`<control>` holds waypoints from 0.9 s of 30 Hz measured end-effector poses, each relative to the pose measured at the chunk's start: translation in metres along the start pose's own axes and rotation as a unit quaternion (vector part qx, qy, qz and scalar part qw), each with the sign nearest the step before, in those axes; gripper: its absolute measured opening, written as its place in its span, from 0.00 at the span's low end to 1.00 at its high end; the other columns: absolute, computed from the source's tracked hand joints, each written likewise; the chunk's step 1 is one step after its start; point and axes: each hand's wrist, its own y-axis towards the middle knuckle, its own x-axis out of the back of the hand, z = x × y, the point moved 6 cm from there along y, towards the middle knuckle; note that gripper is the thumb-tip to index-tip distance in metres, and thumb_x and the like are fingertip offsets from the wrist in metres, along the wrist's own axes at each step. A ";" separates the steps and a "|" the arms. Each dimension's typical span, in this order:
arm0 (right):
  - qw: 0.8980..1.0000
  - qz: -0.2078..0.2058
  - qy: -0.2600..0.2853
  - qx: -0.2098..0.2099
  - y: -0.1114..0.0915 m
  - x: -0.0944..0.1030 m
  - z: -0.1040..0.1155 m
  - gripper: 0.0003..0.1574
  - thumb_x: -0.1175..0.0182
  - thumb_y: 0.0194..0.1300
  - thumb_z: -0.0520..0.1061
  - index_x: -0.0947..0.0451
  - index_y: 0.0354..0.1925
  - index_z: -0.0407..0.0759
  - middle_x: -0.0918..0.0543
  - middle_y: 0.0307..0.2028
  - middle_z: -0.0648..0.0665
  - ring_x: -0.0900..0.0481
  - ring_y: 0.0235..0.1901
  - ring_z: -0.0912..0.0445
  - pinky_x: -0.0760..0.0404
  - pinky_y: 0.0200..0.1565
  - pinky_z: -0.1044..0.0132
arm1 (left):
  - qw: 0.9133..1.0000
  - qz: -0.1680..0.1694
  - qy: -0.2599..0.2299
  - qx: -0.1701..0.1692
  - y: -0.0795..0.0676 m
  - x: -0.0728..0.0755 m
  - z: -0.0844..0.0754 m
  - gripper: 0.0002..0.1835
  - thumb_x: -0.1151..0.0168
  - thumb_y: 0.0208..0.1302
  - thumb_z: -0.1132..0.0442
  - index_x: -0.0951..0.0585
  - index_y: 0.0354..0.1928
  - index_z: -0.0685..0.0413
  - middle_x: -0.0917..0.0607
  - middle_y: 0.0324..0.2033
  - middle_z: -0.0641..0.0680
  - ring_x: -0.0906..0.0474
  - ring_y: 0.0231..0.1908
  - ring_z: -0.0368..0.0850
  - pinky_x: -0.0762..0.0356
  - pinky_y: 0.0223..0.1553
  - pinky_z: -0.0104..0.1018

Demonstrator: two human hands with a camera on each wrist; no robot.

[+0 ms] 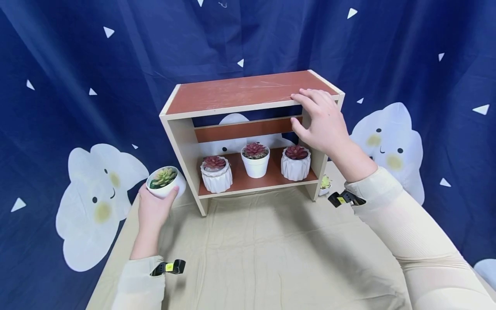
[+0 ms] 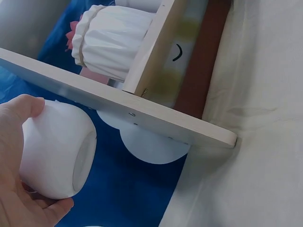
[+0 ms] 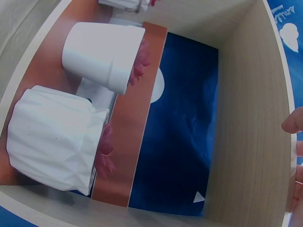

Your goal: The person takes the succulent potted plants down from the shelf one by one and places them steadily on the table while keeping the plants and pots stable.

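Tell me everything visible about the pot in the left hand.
The white pot is smooth and rounded, ceramic or plastic by its look, with a flat base. A green succulent fills its open top. The left hand grips its side, holding it roughly upright above the table, left of the shelf.

On the small rectangular yellow label (image 1: 169, 267) of the black left wrist strap (image 1: 179, 267) and the similar yellow label (image 1: 341, 199) of the black right wrist strap (image 1: 333, 199), dark marks too tiny to read. On the navy-blue fabric curtain (image 1: 271, 38), in the right wrist view, blurred white cursive lettering (image 3: 285, 13), likewise illegible.
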 end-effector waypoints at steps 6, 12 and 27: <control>1.000 -0.004 0.000 0.001 0.000 -0.001 0.000 0.32 0.39 0.62 0.49 0.24 0.63 0.41 0.24 0.63 0.36 0.31 0.65 0.41 0.44 0.72 0.55 | 1.000 -0.004 -0.012 0.007 0.002 -0.005 0.011 0.53 0.30 0.58 0.44 0.46 0.73 0.66 0.32 0.65 0.69 0.34 0.65 0.65 0.37 0.65 0.57; 1.000 -0.006 0.000 0.002 0.000 -0.001 0.000 0.31 0.39 0.62 0.49 0.23 0.62 0.41 0.24 0.63 0.35 0.30 0.65 0.41 0.43 0.72 0.55 | 0.999 -0.005 -0.035 0.005 0.004 -0.012 0.021 0.52 0.28 0.57 0.49 0.46 0.72 0.67 0.34 0.66 0.69 0.35 0.66 0.63 0.39 0.67 0.54; 1.000 -0.005 0.001 -0.001 0.000 -0.001 0.000 0.32 0.38 0.62 0.48 0.24 0.63 0.41 0.24 0.63 0.36 0.31 0.65 0.41 0.42 0.71 0.53 | 0.998 0.007 -0.058 0.021 0.005 -0.029 0.044 0.52 0.26 0.55 0.50 0.45 0.71 0.69 0.33 0.65 0.70 0.34 0.65 0.64 0.38 0.66 0.54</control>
